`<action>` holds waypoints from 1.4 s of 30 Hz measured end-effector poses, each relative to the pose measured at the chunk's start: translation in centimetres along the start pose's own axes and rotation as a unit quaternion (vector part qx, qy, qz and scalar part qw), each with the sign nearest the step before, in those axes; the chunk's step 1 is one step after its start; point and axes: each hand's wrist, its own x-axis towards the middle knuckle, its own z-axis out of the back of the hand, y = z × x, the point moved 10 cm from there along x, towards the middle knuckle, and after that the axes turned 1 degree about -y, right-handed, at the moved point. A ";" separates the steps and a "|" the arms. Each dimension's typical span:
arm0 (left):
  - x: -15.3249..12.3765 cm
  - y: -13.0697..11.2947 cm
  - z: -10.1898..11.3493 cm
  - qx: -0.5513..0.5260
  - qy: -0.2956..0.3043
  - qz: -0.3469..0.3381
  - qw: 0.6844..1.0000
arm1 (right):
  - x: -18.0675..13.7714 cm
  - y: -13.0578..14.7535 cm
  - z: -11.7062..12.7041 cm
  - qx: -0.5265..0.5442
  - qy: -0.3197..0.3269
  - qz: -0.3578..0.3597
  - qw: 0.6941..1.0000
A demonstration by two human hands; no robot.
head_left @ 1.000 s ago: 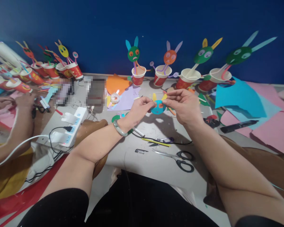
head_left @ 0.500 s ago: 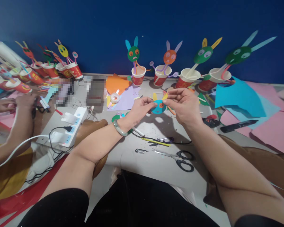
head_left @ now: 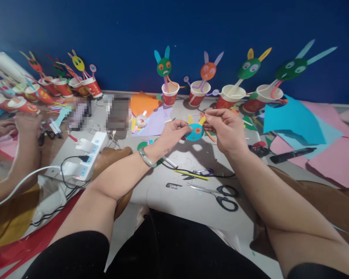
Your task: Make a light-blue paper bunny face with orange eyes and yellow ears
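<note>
My left hand (head_left: 172, 136) pinches the left edge of a small blue paper face (head_left: 196, 133) held above the table. The face has an orange eye and two yellow paper ears (head_left: 190, 119) on top; my left fingers cover part of its left side. My right hand (head_left: 226, 130) is closed at the right ear, thumb and fingertips pinched on the yellow paper. Beneath my hands lie black-handled scissors (head_left: 218, 192), a yellow strip (head_left: 192, 175) and a pen cap (head_left: 173, 186). A green paper disc (head_left: 142, 145) is beside my left wrist.
Red paper cups (head_left: 170, 95) with paper animal heads line the blue wall. A power strip (head_left: 92, 155) with cables stands at left, near a co-worker's hands (head_left: 27, 126). Blue paper (head_left: 292, 122) and pink sheets (head_left: 331, 164) lie at right, with a black marker (head_left: 293, 155).
My right thumb has shifted up off the blue face's edge to the yellow ear, showing more of the face. My left hand stays nearly still. The co-worker's hands have moved slightly.
</note>
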 end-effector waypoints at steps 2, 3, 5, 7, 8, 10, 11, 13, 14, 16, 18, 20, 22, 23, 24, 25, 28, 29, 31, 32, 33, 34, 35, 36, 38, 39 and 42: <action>0.0 0.1 0.0 0.003 0.002 0.000 1.000 | 0.0 0.1 0.1 -0.003 -0.002 0.013 1.000; 0.1 0.1 0.0 0.005 0.003 0.000 1.000 | 0.0 0.2 0.2 -0.006 -0.003 0.020 1.000; 0.1 0.2 -0.1 0.007 0.006 -0.002 1.000 | 0.1 0.2 0.4 -0.015 -0.007 0.031 0.999; 0.1 0.2 -0.2 0.007 0.008 -0.004 1.000 | 0.1 0.3 0.5 -0.023 -0.011 0.037 0.999; 0.1 0.2 -0.2 0.006 0.008 -0.005 1.000 | 0.1 0.3 0.6 -0.026 -0.014 0.040 0.999; 0.1 0.2 -0.2 0.003 0.010 -0.005 1.000 | 0.1 0.4 0.7 -0.033 -0.019 0.047 0.998; 0.0 0.2 -0.2 0.002 0.011 -0.006 1.000 | 0.0 0.5 0.7 -0.035 -0.021 0.050 0.998; 0.0 0.1 -0.2 0.002 0.010 -0.006 1.000 | 0.0 0.6 0.8 -0.032 -0.026 0.051 0.998; 0.0 0.1 -0.2 0.002 0.010 -0.006 1.000 | -0.1 0.6 0.8 -0.027 -0.029 0.049 0.998; -0.1 0.0 -0.2 0.004 0.008 -0.006 1.000 | -0.1 0.5 0.8 -0.017 -0.031 0.041 0.999; -0.1 -0.1 -0.2 0.006 0.008 -0.007 1.000 | -0.1 0.3 0.7 -0.012 -0.027 0.033 0.999; -0.1 -0.1 -0.3 0.008 0.010 -0.007 1.000 | -0.1 0.2 0.6 -0.014 -0.021 0.032 0.999; -0.1 0.0 -0.4 0.009 0.015 -0.007 1.000 | -0.1 0.3 0.5 -0.018 -0.014 0.038 0.999; -0.1 0.0 -0.4 0.009 0.016 -0.007 1.000 | -0.1 0.4 0.4 -0.021 -0.011 0.044 0.999; 0.0 0.0 -0.4 0.009 0.018 -0.008 1.000 | -0.2 0.5 0.4 -0.024 -0.007 0.050 0.998; 0.0 0.0 -0.4 0.009 0.019 -0.008 1.000 | -0.2 0.6 0.3 -0.028 -0.005 0.057 0.998; 0.0 0.0 -0.3 0.011 0.018 -0.011 1.000 | -0.3 1.0 0.3 -0.032 -0.006 0.076 0.997; 0.0 0.0 -0.3 0.010 0.016 -0.012 1.000 | -0.4 1.0 0.4 -0.030 -0.009 0.078 0.996; 0.0 -0.1 -0.3 0.008 0.012 -0.012 1.000 | -0.4 0.9 0.4 -0.024 -0.016 0.074 0.997; 0.0 -0.1 -0.3 0.007 0.012 -0.013 1.000 | -0.4 0.9 0.5 -0.021 -0.018 0.070 0.997; 0.0 -0.1 -0.3 0.007 0.013 -0.013 1.000 | -0.4 0.8 0.5 -0.020 -0.019 0.065 0.998; 0.0 -0.1 -0.4 0.007 0.015 -0.014 1.000 | -0.3 0.8 0.4 -0.019 -0.019 0.060 0.998; 0.0 -0.1 -0.4 0.007 0.017 -0.016 1.000 | -0.3 0.7 0.4 -0.019 -0.021 0.056 0.998; 0.0 -0.1 -0.4 0.007 0.019 -0.017 1.000 | -0.3 0.7 0.5 -0.017 -0.024 0.053 0.998; 0.0 -0.1 -0.3 0.005 0.017 -0.019 1.000 | -0.2 0.5 0.5 -0.005 -0.029 0.038 0.999; 0.0 -0.1 -0.2 0.002 0.013 -0.020 1.000 | -0.2 0.3 0.4 0.004 -0.026 0.026 0.999; 0.0 -0.3 -0.1 -0.005 0.004 -0.023 1.000 | -0.2 -0.3 -0.4 0.027 0.011 -0.017 0.999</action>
